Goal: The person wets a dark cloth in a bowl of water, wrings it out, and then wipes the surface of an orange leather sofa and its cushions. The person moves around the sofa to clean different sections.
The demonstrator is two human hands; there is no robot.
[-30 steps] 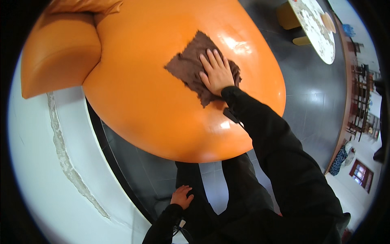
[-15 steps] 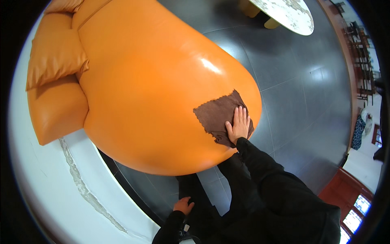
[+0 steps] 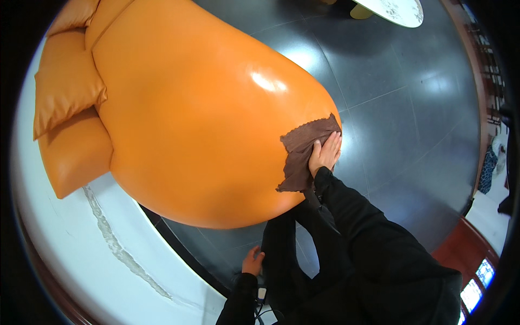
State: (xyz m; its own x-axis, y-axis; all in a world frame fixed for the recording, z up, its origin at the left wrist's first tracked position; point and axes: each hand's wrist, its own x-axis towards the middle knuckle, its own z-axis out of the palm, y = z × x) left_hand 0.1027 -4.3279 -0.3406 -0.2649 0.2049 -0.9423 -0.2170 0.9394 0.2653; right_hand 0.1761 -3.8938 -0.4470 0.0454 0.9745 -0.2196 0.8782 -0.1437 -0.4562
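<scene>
My right hand point(image 3: 324, 154) lies flat with spread fingers on a brown cloth point(image 3: 302, 153), pressing it against the near right edge of a large glossy orange leather seat point(image 3: 206, 114). The cloth drapes over the rounded rim and hangs down its side. My left hand point(image 3: 253, 262) rests low by my dark trouser leg, fingers loosely curled, with a small dark device and cord just below the wrist; what it holds is unclear.
Orange cushions point(image 3: 65, 86) sit at the seat's far left. A white marble ledge point(image 3: 92, 238) curves along the lower left. Dark glossy floor tiles point(image 3: 401, 108) spread to the right, with a pale round table point(image 3: 395, 10) at the top.
My right hand has slid the cloth from the top middle of the seat toward its near right edge, where it now hangs over the rim. The view has swung left.
</scene>
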